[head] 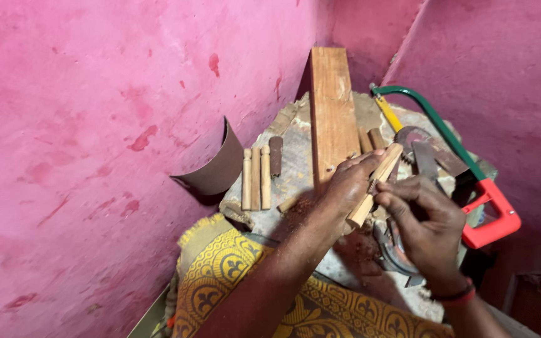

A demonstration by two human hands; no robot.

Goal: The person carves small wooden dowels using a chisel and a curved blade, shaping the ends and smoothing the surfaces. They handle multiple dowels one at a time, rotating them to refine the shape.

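1. A pale wooden peg [376, 183] is held above the middle of the stone slab [295, 169]; its long axis runs diagonally, from the lower end near the front of the slab up toward the far right corner.
2. The peg is clamped by the left hand [349, 184], whose fingers are wrapped round its middle from the left side.
3. The right hand [427, 228] is placed just right of the peg — its fingers are pinched together on a small dark tool [372, 186] pressed against the peg's side. What kind of tool it is cannot be told.
4. Both hands touch the peg; the left one carries it.
5. Reddish sawdust [302, 209] is spread on the slab beneath the hands.
6. Three finished pegs [255, 178] are laid side by side near the slab's left edge, with a darker piece [275, 155] beside them.
7. A long plank [333, 116] is laid along the slab toward the far edge.
8. A hacksaw [471, 181] with green frame and red handle lies at the right edge — near it, a round saw blade [411, 139].
9. A curled sheet of sandpaper [214, 169] leans against the pink wall [95, 125].
10. No container is seen.
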